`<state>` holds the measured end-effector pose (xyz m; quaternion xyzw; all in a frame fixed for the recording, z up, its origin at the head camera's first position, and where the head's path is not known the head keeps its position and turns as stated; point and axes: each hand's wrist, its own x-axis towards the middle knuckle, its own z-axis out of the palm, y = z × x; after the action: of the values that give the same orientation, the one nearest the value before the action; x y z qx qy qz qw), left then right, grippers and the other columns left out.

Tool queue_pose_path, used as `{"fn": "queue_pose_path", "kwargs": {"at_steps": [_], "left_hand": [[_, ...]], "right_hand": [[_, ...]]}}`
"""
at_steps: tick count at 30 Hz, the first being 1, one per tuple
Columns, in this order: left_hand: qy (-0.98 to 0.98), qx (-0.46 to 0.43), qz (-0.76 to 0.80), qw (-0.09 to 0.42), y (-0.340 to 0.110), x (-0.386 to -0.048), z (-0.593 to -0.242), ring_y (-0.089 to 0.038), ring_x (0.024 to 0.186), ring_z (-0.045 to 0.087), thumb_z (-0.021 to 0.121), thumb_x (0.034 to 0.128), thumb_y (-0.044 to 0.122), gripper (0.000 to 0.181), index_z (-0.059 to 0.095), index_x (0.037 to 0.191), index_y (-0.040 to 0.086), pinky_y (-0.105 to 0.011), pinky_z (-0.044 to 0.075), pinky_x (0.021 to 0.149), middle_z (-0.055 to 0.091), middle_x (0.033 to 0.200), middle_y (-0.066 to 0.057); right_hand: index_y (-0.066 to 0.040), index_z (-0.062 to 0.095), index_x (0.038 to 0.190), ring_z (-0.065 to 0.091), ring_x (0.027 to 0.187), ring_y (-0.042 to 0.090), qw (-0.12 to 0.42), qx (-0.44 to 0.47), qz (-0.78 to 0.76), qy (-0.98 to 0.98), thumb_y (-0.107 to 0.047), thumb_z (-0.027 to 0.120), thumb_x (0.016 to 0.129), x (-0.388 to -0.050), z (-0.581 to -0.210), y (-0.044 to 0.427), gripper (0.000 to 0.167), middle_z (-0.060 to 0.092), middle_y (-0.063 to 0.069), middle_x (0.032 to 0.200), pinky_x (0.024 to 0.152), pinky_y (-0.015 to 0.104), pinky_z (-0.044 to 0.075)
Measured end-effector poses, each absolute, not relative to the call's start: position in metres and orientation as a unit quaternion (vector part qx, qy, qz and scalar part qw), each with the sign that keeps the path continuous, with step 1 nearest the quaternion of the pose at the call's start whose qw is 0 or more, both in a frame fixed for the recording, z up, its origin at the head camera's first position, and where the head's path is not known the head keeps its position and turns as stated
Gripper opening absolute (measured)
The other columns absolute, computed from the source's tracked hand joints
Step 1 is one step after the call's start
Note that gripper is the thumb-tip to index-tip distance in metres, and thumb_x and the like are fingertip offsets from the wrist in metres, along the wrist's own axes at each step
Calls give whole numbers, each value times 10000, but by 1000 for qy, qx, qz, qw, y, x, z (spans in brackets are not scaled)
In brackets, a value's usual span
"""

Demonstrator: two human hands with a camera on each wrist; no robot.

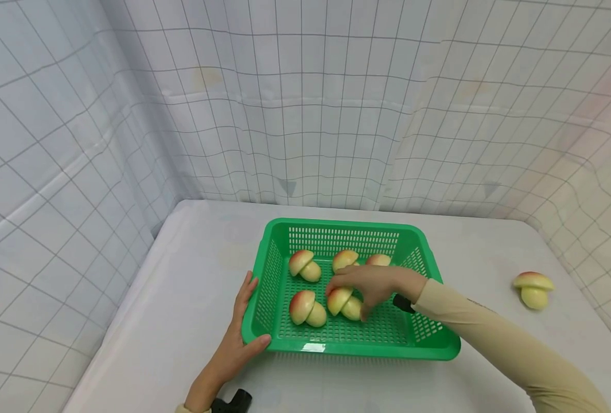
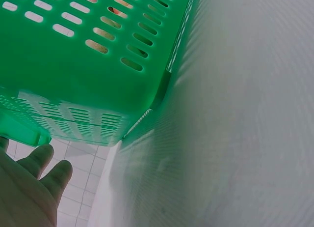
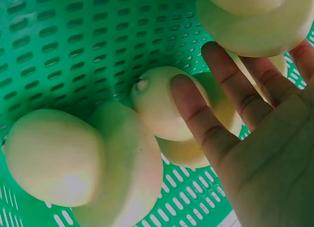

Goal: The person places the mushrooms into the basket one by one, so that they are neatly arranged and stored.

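A green plastic basket point(image 1: 357, 346) sits on the white table with several yellow mushrooms inside, their caps blushed red. My left hand point(image 1: 233, 344) rests at the basket's near left corner, thumb over the near rim and fingers along the left side; in the left wrist view its fingers point(image 2: 55, 180) look straight. Inside the basket, my right hand point(image 1: 369, 282) holds a mushroom point(image 1: 340, 301) in the front row, fingers at the cap and thumb by the stem. That thumb is out of the right wrist view, where other mushrooms point(image 3: 54, 156) lie beside the fingers point(image 3: 194, 101).
One more mushroom point(image 1: 534, 289) lies on the table point(image 1: 491, 258) to the right of the basket. White grid-patterned curtains point(image 1: 295, 115) hang behind and on both sides of the table.
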<state>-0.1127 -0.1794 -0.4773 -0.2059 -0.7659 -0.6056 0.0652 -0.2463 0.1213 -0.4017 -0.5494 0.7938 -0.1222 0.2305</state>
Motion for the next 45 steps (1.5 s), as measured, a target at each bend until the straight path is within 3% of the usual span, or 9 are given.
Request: {"fn": "queue_pose_path", "kwargs": {"at_steps": [8,18,30,45], "left_hand": [[-765,-211,-605,70,-179,-114,-478,-220,1426,-17,636,766,53,951,90,1534,182,-687,84,961,-63,1582,-13],[-764,-213,-605,69,-179,-114,-479,-226,1425,-23,632,773,48,943,91,1534,180,-697,84,952,-68,1581,-49],[-759,-212,-611,67,-180,-114,-479,-223,1425,-28,631,773,36,942,96,1533,187,-686,77,960,-66,1581,-1],[-760,-212,-611,66,-180,-114,-479,-224,1425,-38,622,779,45,934,91,1534,185,-692,75,958,-73,1582,-19]], "right_hand": [[-188,510,1295,437,1116,41,220,-538,-126,804,-100,882,586,-243,-406,122,806,474,-120,1229,944,268,379],[-197,525,1227,473,947,72,145,-564,-90,808,-89,859,546,-235,-407,122,767,482,-95,1132,837,245,428],[-220,527,1179,460,897,88,84,-572,-54,814,-128,830,575,-231,-414,121,682,477,-94,1082,768,249,429],[-167,506,1290,471,850,91,91,-566,-59,817,-138,846,572,-230,-413,123,795,493,-69,1106,728,242,444]]}}
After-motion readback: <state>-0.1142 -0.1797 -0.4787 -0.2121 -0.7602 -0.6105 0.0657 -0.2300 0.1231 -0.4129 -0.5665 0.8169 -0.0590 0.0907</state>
